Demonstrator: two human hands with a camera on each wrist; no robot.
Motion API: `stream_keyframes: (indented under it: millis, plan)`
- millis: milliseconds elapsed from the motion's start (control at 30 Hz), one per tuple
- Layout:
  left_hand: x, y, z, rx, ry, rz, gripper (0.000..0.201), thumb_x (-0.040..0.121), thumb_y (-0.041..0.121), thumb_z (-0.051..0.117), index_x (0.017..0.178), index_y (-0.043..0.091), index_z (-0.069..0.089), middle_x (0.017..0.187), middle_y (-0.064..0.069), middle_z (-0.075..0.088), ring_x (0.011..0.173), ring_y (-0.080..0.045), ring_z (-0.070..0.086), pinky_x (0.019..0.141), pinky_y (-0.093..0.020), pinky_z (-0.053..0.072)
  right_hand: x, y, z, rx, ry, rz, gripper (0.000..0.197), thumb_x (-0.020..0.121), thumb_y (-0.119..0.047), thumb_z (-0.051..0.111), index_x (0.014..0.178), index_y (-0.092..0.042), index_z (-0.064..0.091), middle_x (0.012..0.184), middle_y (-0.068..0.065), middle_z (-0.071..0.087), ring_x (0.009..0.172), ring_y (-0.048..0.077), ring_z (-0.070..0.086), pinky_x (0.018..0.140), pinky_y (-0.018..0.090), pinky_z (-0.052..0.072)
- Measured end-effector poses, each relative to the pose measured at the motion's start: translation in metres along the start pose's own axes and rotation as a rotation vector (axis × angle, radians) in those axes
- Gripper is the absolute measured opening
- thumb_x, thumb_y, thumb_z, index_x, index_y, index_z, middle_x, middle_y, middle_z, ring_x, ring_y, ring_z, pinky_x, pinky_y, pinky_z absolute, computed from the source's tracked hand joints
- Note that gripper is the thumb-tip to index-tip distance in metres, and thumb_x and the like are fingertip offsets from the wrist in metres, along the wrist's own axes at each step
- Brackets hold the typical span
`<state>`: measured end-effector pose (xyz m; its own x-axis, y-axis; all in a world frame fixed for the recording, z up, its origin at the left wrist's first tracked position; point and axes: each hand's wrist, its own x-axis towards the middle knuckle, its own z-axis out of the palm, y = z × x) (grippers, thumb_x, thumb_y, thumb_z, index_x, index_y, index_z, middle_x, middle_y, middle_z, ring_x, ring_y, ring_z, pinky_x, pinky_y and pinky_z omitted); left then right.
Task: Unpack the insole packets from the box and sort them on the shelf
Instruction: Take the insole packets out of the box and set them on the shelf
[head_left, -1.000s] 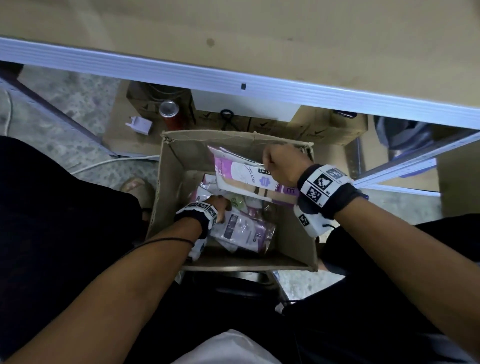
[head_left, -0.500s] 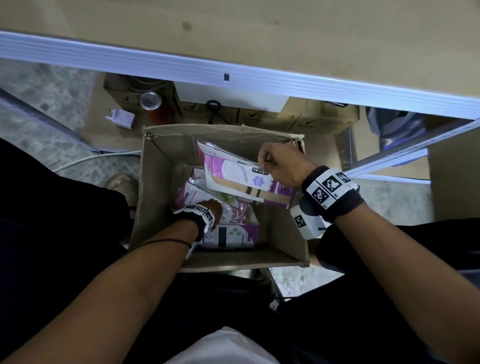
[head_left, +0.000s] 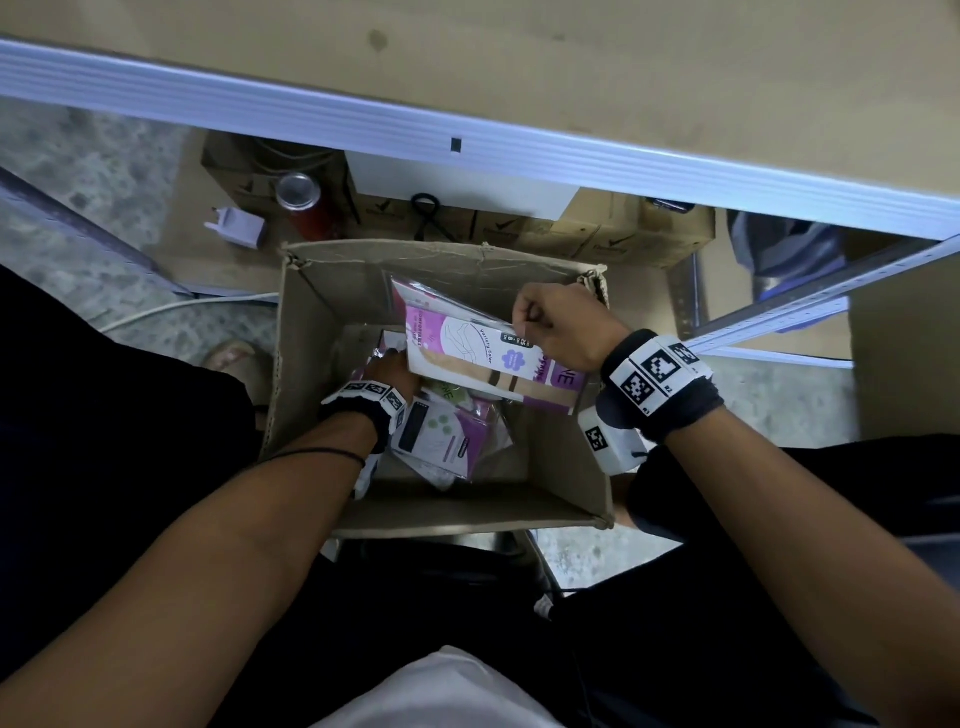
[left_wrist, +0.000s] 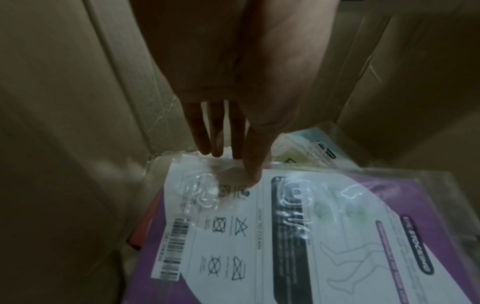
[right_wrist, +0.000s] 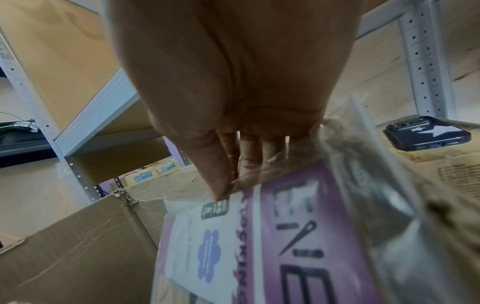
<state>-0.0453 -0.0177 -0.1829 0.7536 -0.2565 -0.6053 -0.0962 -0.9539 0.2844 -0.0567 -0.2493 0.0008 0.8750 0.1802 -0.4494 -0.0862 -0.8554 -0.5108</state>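
Observation:
An open cardboard box (head_left: 306, 364) stands on the floor between my knees. My right hand (head_left: 530, 322) pinches a few purple-and-white packets (head_left: 478, 358) by their upper edge and holds them tilted over the box's far right part. In the right wrist view the thumb and fingers of that hand (right_wrist: 228, 181) clamp the clear plastic edge of the packets (right_wrist: 298, 236). My left hand (head_left: 389, 371) is deep in the box. Its fingers (left_wrist: 207, 144) are straight at the far edge of a loose packet (left_wrist: 259, 236), and the thumb tip touches that packet. More packets (head_left: 447, 436) lie on the box bottom.
The shelf's white metal edge (head_left: 467, 124) runs across above the box, with its wooden board (head_left: 519, 52) behind. Under it sit cartons (head_left: 649, 239), a red can (head_left: 304, 208) and a white plug (head_left: 236, 228). A dark phone (right_wrist: 428, 133) lies on a carton at the right.
My left hand has slid farther towards the box's far left side, onto another packet. The right hand keeps the same packets in about the same place.

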Motion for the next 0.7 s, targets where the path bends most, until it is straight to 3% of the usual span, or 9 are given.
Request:
stream_keyframes:
  millis: [133,300,567,700]
  plan:
    - [-0.006,0.003,0.001,0.07,0.019,0.061,0.041,0.107,0.02,0.035,0.142,0.006,0.051,0.147,-0.019,0.049,0.136,-0.035,0.046,0.116,-0.043,0.033,0.001,0.001,0.0,0.008,0.0,0.006,0.02,0.091,-0.004,0.054,0.084,-0.021,0.06,0.08,-0.004,0.066,0.074,0.015,0.063,0.066,0.028,0.052]
    - [-0.017,0.007,-0.008,0.209,-0.028,0.033,0.034,0.098,0.01,0.047,0.128,0.004,0.062,0.133,-0.018,0.06,0.129,-0.036,0.051,0.105,-0.044,0.042,0.003,-0.001,0.001,-0.021,0.006,0.004,0.019,0.09,-0.003,0.054,0.085,-0.019,0.062,0.082,-0.002,0.066,0.076,0.018,0.063,0.068,0.03,0.053]
    - [-0.025,0.006,-0.027,0.335,-0.103,0.122,0.037,0.094,-0.001,0.053,0.13,-0.002,0.059,0.14,-0.023,0.054,0.131,-0.036,0.051,0.109,-0.046,0.041,0.007,-0.009,0.002,-0.077,0.037,0.029,0.021,0.086,-0.002,0.048,0.084,-0.019,0.06,0.085,-0.001,0.063,0.076,0.02,0.062,0.071,0.035,0.056]
    - [-0.04,0.008,-0.034,0.353,-0.149,0.129,0.035,0.092,0.004,0.059,0.127,0.002,0.065,0.138,-0.019,0.057,0.128,-0.032,0.055,0.105,-0.038,0.044,0.006,-0.018,-0.009,-0.135,0.11,0.059,0.024,0.083,-0.003,0.045,0.078,-0.023,0.056,0.091,0.002,0.062,0.081,0.024,0.062,0.069,0.033,0.053]
